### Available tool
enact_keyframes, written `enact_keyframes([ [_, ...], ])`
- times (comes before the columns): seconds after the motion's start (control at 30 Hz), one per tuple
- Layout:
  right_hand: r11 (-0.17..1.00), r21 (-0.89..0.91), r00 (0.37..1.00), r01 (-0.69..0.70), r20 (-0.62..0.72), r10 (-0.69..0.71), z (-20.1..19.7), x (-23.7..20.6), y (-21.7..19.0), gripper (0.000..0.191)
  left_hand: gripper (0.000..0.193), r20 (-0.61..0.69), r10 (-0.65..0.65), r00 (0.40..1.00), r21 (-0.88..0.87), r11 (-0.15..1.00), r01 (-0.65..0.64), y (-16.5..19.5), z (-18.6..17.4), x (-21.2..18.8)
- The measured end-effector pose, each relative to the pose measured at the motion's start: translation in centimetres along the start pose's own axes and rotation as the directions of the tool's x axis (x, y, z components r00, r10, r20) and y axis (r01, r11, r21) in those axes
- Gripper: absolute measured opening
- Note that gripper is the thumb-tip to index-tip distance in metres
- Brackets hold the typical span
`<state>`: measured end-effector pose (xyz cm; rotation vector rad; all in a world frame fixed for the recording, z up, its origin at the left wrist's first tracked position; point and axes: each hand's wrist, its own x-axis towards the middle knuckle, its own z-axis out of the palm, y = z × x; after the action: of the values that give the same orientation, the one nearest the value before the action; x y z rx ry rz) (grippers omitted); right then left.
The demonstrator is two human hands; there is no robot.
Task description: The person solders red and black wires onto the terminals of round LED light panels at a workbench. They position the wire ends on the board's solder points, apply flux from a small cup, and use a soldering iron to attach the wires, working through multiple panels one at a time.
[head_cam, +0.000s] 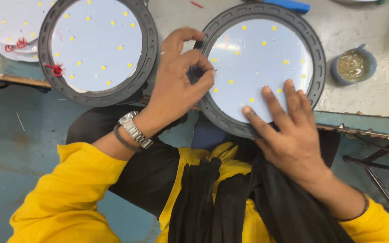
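Between both hands, round lamp panel [262,67], left hand [178,85] pinching its rim, right hand [289,130] flat, fingers spread

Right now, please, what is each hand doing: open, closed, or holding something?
Left hand: fingers curled, pinching the left rim of the round lamp frame.
Right hand: open, fingers flat on the white disc inside it.

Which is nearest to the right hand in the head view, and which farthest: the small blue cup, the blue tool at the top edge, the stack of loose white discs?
From the right hand:
1. Small blue cup, on the bench up and to its right.
2. Blue tool, at the top edge above it.
3. Stack of loose white discs, far top left corner.
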<state>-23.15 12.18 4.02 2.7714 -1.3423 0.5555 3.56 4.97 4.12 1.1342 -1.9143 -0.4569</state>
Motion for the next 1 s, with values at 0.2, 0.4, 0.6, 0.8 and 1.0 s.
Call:
enact_keyframes([
  [0.2, 0.998, -0.03, 0.998, -0.055, -0.003, 0.055, 0.0, 0.0, -1.0, 0.071, 0.009, 0.133, -0.385, 0.913, -0.277, 0.87, 0.407, 1.3, -0.4, 0.2],
  [0.4, 0.997, -0.025, 0.998, -0.068, 0.012, 0.069, 0.0, 0.0, -1.1, 0.071, 0.009, 0.022, -0.136, 0.99, -0.166, 0.976, 0.138, 1.0, -0.4, 0.0],
  [0.6, 0.997, -0.017, 0.997, -0.08, 0.017, 0.08, -0.1, -0.1, -1.1, 0.069, 0.011, 0.041, -0.135, 0.99, -0.168, 0.976, 0.14, 0.5, -0.5, -0.4],
  [0.8, 0.997, -0.023, 0.997, -0.073, -0.002, 0.073, 0.0, 0.0, -1.2, 0.064, 0.011, 0.032, -0.2, 0.979, -0.157, 0.967, 0.203, 0.7, -0.2, 0.0],
  [1.0, 0.997, -0.014, 0.997, -0.071, -0.012, 0.071, 0.0, 0.1, -1.3, 0.061, 0.013, 0.063, -0.295, 0.953, -0.269, 0.915, 0.301, 0.5, 0.2, 0.3],
])
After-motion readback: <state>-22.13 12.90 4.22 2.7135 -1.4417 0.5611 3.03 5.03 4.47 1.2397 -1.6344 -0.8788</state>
